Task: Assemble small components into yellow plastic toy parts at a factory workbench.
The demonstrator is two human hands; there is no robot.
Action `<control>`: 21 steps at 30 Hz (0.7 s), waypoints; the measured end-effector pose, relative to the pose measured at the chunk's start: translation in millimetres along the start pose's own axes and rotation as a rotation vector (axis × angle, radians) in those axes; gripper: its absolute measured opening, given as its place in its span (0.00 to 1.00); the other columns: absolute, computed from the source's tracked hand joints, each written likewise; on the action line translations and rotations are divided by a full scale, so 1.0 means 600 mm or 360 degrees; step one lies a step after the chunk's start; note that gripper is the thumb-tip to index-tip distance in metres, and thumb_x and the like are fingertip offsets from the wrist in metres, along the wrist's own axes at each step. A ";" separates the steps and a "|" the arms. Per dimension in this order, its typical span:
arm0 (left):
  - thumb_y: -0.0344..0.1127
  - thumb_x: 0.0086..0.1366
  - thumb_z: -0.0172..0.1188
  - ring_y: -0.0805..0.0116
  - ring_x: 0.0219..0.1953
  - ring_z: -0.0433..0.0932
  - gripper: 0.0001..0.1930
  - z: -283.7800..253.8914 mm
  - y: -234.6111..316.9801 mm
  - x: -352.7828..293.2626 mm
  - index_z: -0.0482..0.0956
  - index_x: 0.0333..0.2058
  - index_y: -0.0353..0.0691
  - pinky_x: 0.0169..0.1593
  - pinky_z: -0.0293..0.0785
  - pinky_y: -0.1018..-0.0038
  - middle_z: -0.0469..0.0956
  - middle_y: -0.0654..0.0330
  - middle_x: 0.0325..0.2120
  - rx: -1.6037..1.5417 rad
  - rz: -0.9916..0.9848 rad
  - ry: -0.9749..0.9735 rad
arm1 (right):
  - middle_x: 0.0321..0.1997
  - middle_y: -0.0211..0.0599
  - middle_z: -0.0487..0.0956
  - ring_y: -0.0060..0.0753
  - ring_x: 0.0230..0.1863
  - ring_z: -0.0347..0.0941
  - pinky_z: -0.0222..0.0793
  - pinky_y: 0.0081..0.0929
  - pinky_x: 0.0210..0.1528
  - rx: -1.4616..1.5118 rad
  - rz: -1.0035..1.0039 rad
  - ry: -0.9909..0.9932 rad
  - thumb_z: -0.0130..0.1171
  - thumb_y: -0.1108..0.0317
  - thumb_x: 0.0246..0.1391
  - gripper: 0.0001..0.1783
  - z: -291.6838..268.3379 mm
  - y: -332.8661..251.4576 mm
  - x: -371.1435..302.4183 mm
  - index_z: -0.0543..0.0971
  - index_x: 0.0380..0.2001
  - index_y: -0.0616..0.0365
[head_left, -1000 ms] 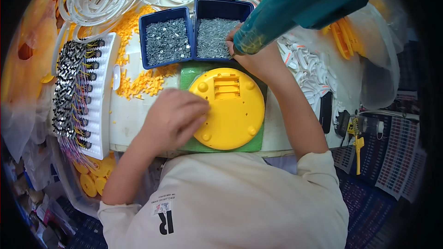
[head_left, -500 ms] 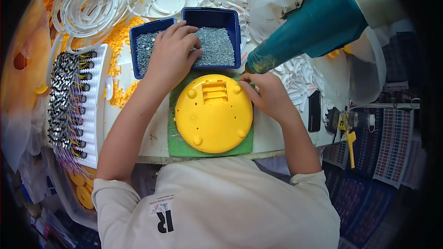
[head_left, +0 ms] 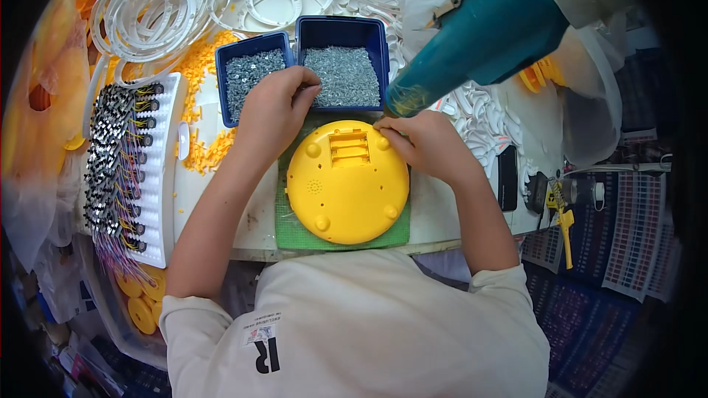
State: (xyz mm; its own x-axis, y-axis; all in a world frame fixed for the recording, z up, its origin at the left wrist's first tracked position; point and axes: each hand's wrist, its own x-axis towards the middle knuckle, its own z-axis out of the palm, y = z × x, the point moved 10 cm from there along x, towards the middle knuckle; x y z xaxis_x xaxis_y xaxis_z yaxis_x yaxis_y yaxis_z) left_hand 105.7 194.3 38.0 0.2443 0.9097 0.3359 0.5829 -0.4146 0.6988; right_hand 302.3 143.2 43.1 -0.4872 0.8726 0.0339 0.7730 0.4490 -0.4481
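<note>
A round yellow plastic housing [head_left: 346, 199] lies with its battery compartment [head_left: 349, 149] facing up on a green mat [head_left: 295, 242]. My left hand [head_left: 276, 107] is at the front of two blue bins, its fingertips pinched together; whatever they hold is too small to make out. Both the left bin [head_left: 231, 116] and the right bin [head_left: 381, 51] contain many small metal screws [head_left: 343, 77]. At the housing's upper right edge, my right hand [head_left: 428, 144] has its fingers closed below the tapered nose of a teal powered screwdriver [head_left: 479, 29]. What those fingers grip is hidden.
Wired black parts [head_left: 118, 162] fill a white foam tray [head_left: 171, 103] at left, beside scattered yellow pieces [head_left: 206, 149]. White rings [head_left: 151, 11] are piled at the back left. Curved white parts [head_left: 479, 114] and a black phone-like slab [head_left: 507, 177] lie on the right.
My left hand has drawn back from the screws toward the housing, its fingers now pinched. My right hand stays by the screwdriver's nose. The whole view has shifted slightly.
</note>
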 end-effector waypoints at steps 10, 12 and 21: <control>0.34 0.65 0.69 0.56 0.33 0.83 0.07 0.007 -0.001 -0.005 0.84 0.38 0.37 0.39 0.78 0.65 0.84 0.54 0.30 -0.0092 -0.0141 -0.0073 | 0.39 0.38 0.83 0.45 0.46 0.80 0.77 0.39 0.47 -0.0092 -0.0144 0.0519 0.66 0.65 0.57 0.08 -0.031 -0.021 0.075 0.85 0.36 0.56; 0.33 0.66 0.69 0.59 0.32 0.83 0.07 0.008 -0.007 -0.026 0.84 0.38 0.37 0.38 0.79 0.67 0.84 0.55 0.29 -0.0171 -0.0198 -0.0078 | 0.41 0.41 0.83 0.48 0.47 0.81 0.77 0.40 0.48 -0.0180 -0.0129 0.0471 0.68 0.65 0.56 0.09 -0.012 -0.018 0.113 0.85 0.39 0.54; 0.32 0.70 0.66 0.68 0.31 0.85 0.08 0.038 -0.035 -0.084 0.85 0.41 0.32 0.39 0.80 0.73 0.87 0.54 0.30 -0.0467 -0.0578 -0.0374 | 0.38 0.35 0.81 0.45 0.45 0.79 0.75 0.40 0.47 -0.0096 -0.0168 0.0688 0.70 0.67 0.55 0.08 0.015 0.007 0.131 0.84 0.38 0.50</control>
State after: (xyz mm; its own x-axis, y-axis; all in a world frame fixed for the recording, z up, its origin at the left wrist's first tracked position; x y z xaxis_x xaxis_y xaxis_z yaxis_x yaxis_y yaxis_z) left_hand 98.9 157.4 -7.9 0.2534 0.9633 -0.0883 0.4288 -0.0300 0.9029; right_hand 263.8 211.7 35.6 -0.3600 0.8159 0.4524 0.7567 0.5390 -0.3700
